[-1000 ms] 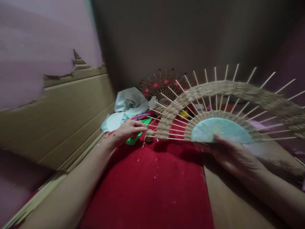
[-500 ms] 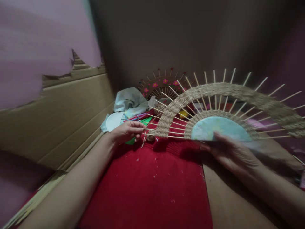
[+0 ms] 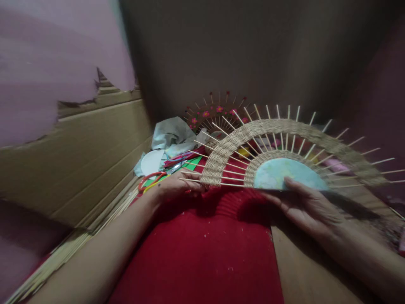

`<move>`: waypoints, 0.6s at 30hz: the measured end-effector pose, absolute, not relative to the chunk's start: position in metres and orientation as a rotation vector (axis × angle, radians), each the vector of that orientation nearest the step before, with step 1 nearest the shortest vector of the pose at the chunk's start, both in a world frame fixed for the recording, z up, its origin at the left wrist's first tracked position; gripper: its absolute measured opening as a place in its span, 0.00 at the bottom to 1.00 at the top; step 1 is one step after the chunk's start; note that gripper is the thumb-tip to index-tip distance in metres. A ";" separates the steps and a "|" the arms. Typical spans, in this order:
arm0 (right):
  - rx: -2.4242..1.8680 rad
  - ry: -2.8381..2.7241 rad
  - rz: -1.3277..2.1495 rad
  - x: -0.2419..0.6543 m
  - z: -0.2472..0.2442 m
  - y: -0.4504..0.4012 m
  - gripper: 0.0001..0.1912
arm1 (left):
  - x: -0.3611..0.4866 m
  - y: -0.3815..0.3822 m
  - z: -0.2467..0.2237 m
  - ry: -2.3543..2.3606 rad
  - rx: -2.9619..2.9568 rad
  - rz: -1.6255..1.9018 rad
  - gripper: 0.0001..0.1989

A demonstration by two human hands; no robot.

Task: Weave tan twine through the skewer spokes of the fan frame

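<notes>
A half-round woven fan (image 3: 278, 126) of thin sticks and tan twine bands stands upright over the table. Its centre is a pale blue-green half disc (image 3: 272, 171). My right hand (image 3: 306, 207) grips the fan at the base of this disc, thumb in front and the other fingers behind or below. By the fan's left end, my left hand (image 3: 175, 185) lies behind the lowest stick tips. Its fingertips are partly hidden by the woven band and in shadow, so what they hold cannot be made out. Orange and yellow-handled scissors (image 3: 153, 179) lie just beyond the left wrist.
Red cloth (image 3: 202, 253) covers part of the wooden table (image 3: 297, 261). Crumpled pale fabric (image 3: 172, 133), a white disc (image 3: 152, 162) and green paper (image 3: 193, 161) lie behind. A flower-decorated fan (image 3: 218, 110) leans at the back. Cardboard (image 3: 104, 156) walls the left side.
My left hand has left the stick tips and moved lower and rightward behind the fan's end, uncovering the scissors. The fan has dropped slightly and turned a little in my right hand.
</notes>
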State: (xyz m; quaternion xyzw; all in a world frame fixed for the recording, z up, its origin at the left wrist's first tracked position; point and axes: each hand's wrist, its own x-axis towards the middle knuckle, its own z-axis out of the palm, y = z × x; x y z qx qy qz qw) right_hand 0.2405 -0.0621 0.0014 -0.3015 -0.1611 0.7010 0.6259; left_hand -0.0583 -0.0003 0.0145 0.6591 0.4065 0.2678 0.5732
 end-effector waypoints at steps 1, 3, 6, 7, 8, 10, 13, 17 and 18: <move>-0.693 -0.372 1.602 0.241 0.002 -0.062 0.14 | -0.056 -0.002 0.014 0.945 1.535 0.638 0.11; -0.696 -0.372 1.586 0.241 0.003 -0.061 0.15 | -0.054 -0.003 0.014 0.899 1.525 0.640 0.12; -0.703 -0.342 1.579 0.240 0.005 -0.061 0.15 | -0.055 -0.003 0.017 0.836 1.547 0.620 0.10; -0.707 -0.332 1.583 0.240 0.006 -0.061 0.15 | -0.055 -0.003 0.019 0.823 1.556 0.621 0.09; -0.710 -0.325 1.588 0.239 0.006 -0.061 0.15 | -0.055 -0.003 0.021 0.811 1.557 0.626 0.08; -0.708 -0.316 1.597 0.239 0.006 -0.062 0.16 | -0.054 -0.006 0.024 0.786 1.536 0.642 0.09; -0.666 -0.332 1.597 0.240 0.002 -0.061 0.17 | -0.049 -0.011 0.025 0.770 1.439 0.645 0.13; -0.630 -0.377 1.596 0.241 -0.002 -0.060 0.15 | -0.041 -0.017 0.019 0.724 1.240 0.719 0.13; -0.625 -0.379 1.599 0.241 -0.003 -0.059 0.14 | -0.039 -0.019 0.017 0.718 1.192 0.737 0.12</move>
